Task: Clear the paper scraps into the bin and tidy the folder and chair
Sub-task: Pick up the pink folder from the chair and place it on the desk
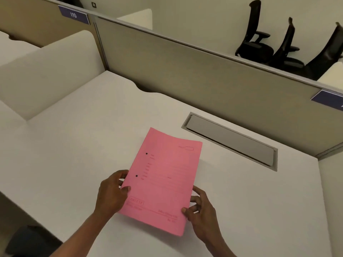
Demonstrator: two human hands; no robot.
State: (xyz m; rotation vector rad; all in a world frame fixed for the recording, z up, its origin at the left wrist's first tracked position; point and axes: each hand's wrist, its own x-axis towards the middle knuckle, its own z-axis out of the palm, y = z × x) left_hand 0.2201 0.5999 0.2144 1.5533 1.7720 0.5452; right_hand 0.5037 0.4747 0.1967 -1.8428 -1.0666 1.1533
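Note:
A closed pink folder [163,179] with two punch holes and faint printed text is held just over the white desk [74,145], its far end slightly lifted. My left hand [111,195] grips its left edge, thumb on the cover. My right hand [200,208] pinches its right edge near the bottom corner. No paper scraps or bin show in this view.
A grey cable flap [230,141] is set into the desk behind the folder. A beige partition [185,71] closes the back and a white side panel [46,71] the left. Black office chairs [259,34] stand beyond the partition. Something dark [27,240] sits below the desk's left edge.

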